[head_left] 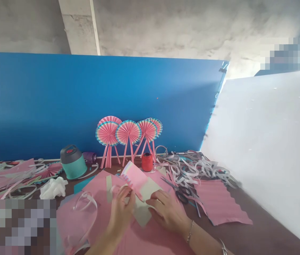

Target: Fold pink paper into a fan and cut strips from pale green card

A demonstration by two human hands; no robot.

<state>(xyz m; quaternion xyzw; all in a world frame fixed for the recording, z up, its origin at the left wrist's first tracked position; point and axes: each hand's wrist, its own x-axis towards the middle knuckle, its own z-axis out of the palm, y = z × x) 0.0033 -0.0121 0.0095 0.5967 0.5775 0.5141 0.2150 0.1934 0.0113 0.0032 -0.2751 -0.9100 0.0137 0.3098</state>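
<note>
My left hand [123, 209] is closed, its thumb and fingers pinching the lower edge of a pink pleated paper [136, 176] with a pale striped border. Under that paper lies a pale green sheet [142, 212], on top of larger pink sheets [99, 187]. My right hand [165, 209] rests at the right side of the green sheet, fingers bent and slightly apart, with nothing visible between them. Black-handled scissors [183, 194] lie just beyond my right wrist. A loose curled paper strip [92, 203] lies left of my left hand.
Several finished pink paper fans [128, 132] lean against the blue panel [59, 99]. Before them stand a red jar [147, 163] and a teal container [74, 164]. Crumpled white tissue [54, 187] lies left; tangled strips [192, 168] and a creased pink sheet [220, 203] lie right, near the white panel [266, 141].
</note>
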